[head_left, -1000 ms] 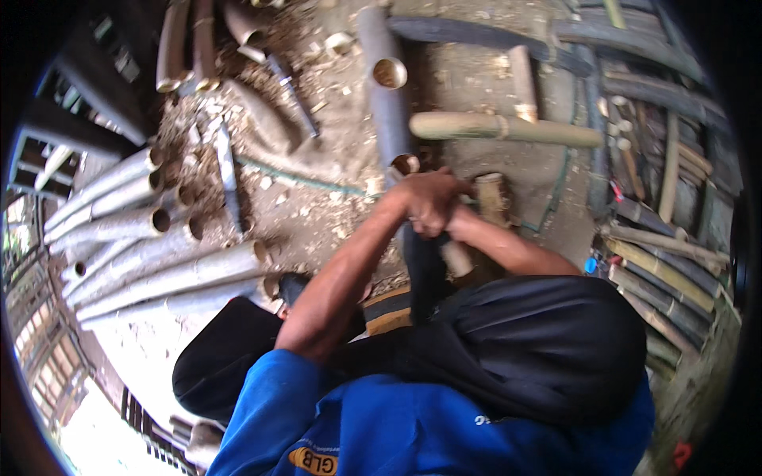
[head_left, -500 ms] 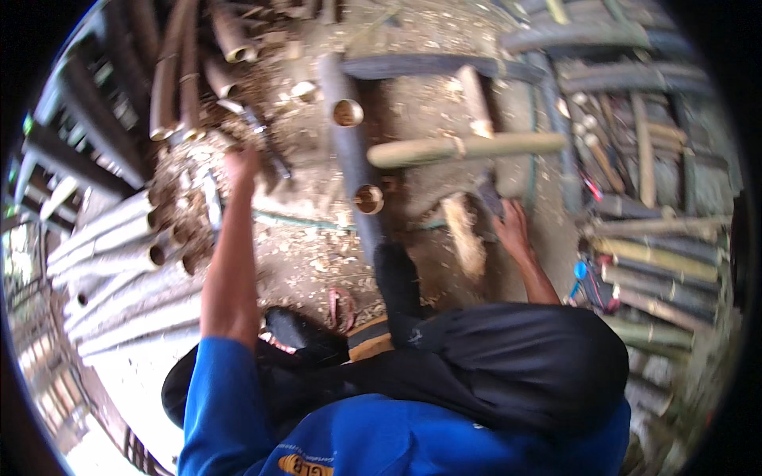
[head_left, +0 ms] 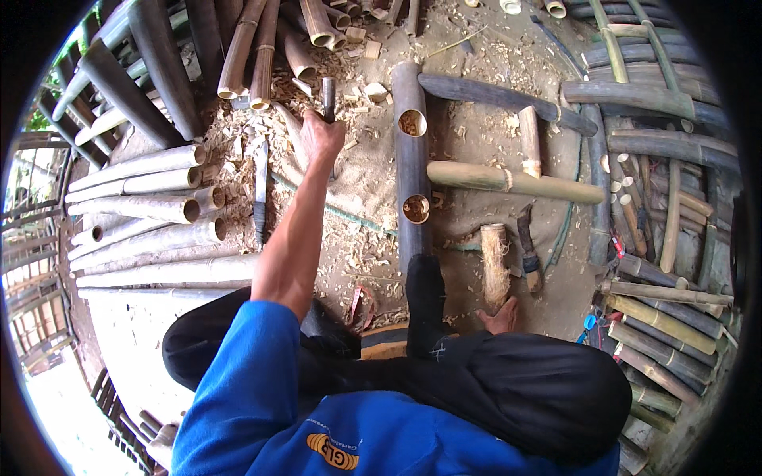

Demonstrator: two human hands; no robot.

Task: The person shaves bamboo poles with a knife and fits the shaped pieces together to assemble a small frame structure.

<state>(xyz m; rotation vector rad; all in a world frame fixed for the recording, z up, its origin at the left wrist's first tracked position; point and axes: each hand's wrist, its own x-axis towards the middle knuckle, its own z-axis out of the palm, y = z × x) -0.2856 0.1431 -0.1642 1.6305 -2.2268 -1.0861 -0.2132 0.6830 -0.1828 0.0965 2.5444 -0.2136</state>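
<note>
My left hand [head_left: 321, 136] is closed around a slim tool with a dark, round-ended handle [head_left: 329, 94], held upright above the wood chips. Most of its lower part is hidden behind the hand. At the right, my right hand [head_left: 500, 317] grips the narrow lower end of a short, fibrous wooden club [head_left: 494, 258] lying on the ground; some fingers are hidden. Beside the club lies a dark tool with a wrapped handle [head_left: 529, 246]. Between my hands is a dark bamboo pole [head_left: 409, 163] with two round holes cut in it, and my foot rests against its near end.
A pale bamboo crosspiece [head_left: 516, 181] and a dark one [head_left: 500, 97] extend right from the holed pole. A long knife [head_left: 260, 186] lies among the chips. Cut bamboo poles [head_left: 151, 208] are stacked left, with more bamboo lengths [head_left: 663, 325] at right.
My left hand now holds the dark-handled tool upright. My right hand has left the wrapped-handle tool and moved nearer to me, onto the club's end. The view has shifted.
</note>
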